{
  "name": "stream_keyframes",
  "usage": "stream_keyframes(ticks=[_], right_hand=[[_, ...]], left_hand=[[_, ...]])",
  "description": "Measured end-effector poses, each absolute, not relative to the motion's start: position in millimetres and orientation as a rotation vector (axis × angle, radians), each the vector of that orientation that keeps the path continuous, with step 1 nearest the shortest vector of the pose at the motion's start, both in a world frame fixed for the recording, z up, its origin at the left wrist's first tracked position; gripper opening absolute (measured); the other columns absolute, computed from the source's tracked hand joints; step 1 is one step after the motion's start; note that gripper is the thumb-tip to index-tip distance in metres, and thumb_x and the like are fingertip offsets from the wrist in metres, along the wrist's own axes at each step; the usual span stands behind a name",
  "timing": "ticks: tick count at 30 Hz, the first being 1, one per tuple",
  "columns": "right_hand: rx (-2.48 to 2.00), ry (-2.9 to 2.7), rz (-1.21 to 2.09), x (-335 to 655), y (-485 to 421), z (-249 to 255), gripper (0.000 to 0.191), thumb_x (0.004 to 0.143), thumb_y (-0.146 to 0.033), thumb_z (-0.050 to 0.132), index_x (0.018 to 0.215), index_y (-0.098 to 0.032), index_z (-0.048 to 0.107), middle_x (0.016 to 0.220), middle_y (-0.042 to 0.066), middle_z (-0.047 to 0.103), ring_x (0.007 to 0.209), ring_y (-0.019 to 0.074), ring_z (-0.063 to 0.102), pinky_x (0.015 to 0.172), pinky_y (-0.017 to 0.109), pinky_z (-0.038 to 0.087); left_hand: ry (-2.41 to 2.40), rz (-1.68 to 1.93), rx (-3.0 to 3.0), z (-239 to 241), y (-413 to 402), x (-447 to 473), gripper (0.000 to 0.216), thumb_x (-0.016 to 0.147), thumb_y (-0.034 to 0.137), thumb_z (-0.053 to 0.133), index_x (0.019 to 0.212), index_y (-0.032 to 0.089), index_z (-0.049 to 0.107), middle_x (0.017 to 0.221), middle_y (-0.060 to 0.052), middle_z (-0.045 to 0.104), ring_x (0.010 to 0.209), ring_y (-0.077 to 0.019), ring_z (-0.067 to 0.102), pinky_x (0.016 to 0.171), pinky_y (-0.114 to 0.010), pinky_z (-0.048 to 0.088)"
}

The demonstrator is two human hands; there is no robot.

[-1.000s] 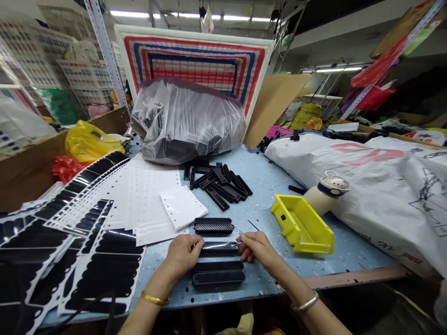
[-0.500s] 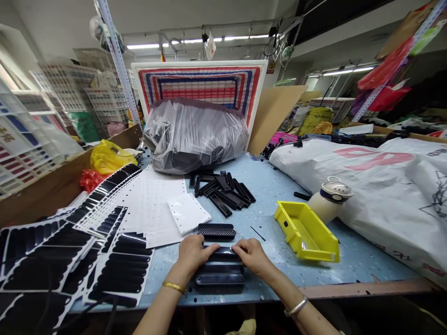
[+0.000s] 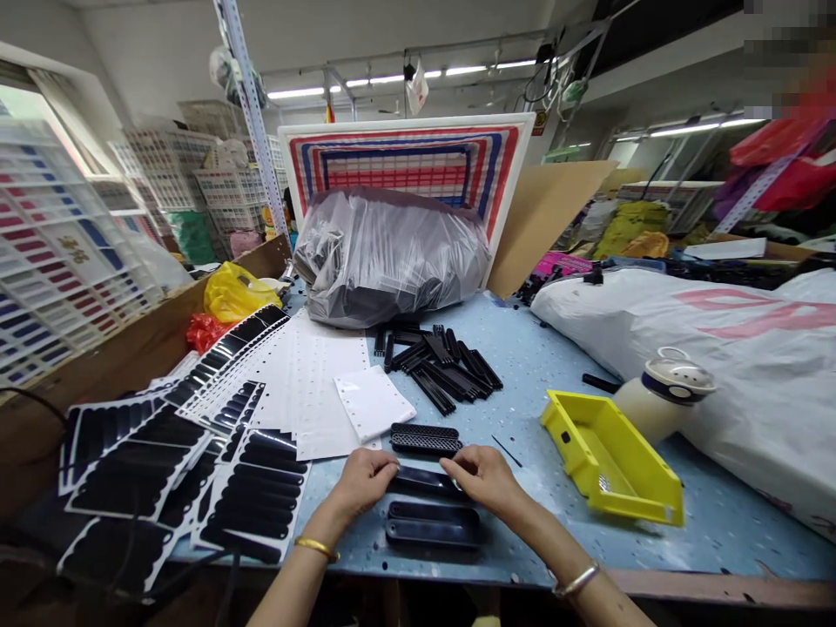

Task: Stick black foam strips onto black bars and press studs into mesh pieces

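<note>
A glossy black strip (image 3: 428, 481) lies level between my hands, just beyond two dark, shallow, elongated cases (image 3: 432, 529) with rounded ends. My left hand (image 3: 363, 481) pinches its left end between thumb and forefinger. At the other end, my right hand (image 3: 488, 477) has its thumb and curled fingers closed on the edge. Past the strip lies a black perforated case (image 3: 424, 438) with a mesh surface. Farther back is a loose heap of narrow black pieces (image 3: 450, 366).
Sheets of black adhesive strips (image 3: 252, 492) and white paper (image 3: 375, 402) cover the left side. A yellow bin (image 3: 614, 461), a cream bottle (image 3: 666, 396) and a big white sack (image 3: 738, 322) stand at right. A wrapped grey bundle (image 3: 398, 257) sits at the back.
The view has shifted left, so the table things appear farther right. My hands have drawn slightly apart along the strip, and more of it shows, farther from the two cases.
</note>
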State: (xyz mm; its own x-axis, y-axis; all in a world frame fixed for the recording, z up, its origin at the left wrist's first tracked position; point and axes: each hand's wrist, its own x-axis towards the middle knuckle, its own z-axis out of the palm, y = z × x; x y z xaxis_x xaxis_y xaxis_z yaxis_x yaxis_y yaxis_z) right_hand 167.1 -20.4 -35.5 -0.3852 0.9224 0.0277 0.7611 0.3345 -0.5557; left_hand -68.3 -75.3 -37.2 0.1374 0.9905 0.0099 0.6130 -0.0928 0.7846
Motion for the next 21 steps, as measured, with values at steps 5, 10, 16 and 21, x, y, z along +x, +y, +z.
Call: stream_keyframes(ticks=[5, 10, 16, 21], right_hand=[[-1.451, -2.362, 0.578, 143, -27, -40, 0.046, 0.083, -0.05, 0.047, 0.053, -0.02, 0.065, 0.065, 0.009, 0.069, 0.064, 0.0227, 0.063, 0.06, 0.032, 0.04], [-1.338, -2.343, 0.596, 158, -30, -38, 0.036, 0.085, -0.036, 0.04, 0.073, -0.022, 0.072, 0.075, 0.007, 0.074, 0.072, 0.022, 0.069, 0.067, 0.031, 0.05], [-1.137, -2.16, 0.49, 168, -40, -9, 0.03, 0.088, -0.035, 0.047, 0.074, -0.023, 0.07, 0.068, 0.005, 0.07, 0.062, 0.0201, 0.068, 0.058, 0.029, 0.053], [-1.051, -2.062, 0.642, 156, -62, 8, 0.024, 0.088, -0.041, 0.055, 0.083, -0.025, 0.072, 0.07, 0.006, 0.072, 0.059, 0.0203, 0.068, 0.055, 0.028, 0.055]], left_hand=[[1.557, 0.799, 1.754, -38, -81, -62, 0.03, 0.081, 0.028, 0.05, 0.067, 0.019, 0.074, 0.061, 0.0, 0.067, 0.065, -0.0177, 0.061, 0.061, -0.024, 0.042], [1.768, 0.847, 1.687, -39, -81, -66, 0.027, 0.076, 0.026, 0.058, 0.09, 0.016, 0.077, 0.078, -0.008, 0.075, 0.072, -0.0236, 0.066, 0.07, -0.032, 0.048], [1.875, 1.072, 1.564, -15, -39, -100, 0.029, 0.052, 0.017, 0.074, 0.082, 0.021, 0.075, 0.118, -0.013, 0.071, 0.128, -0.0401, 0.047, 0.109, -0.054, 0.026], [1.864, 1.237, 1.334, 26, -46, -149, 0.046, 0.084, 0.055, 0.046, 0.078, 0.016, 0.07, 0.084, -0.013, 0.072, 0.091, -0.0317, 0.066, 0.084, -0.047, 0.05]])
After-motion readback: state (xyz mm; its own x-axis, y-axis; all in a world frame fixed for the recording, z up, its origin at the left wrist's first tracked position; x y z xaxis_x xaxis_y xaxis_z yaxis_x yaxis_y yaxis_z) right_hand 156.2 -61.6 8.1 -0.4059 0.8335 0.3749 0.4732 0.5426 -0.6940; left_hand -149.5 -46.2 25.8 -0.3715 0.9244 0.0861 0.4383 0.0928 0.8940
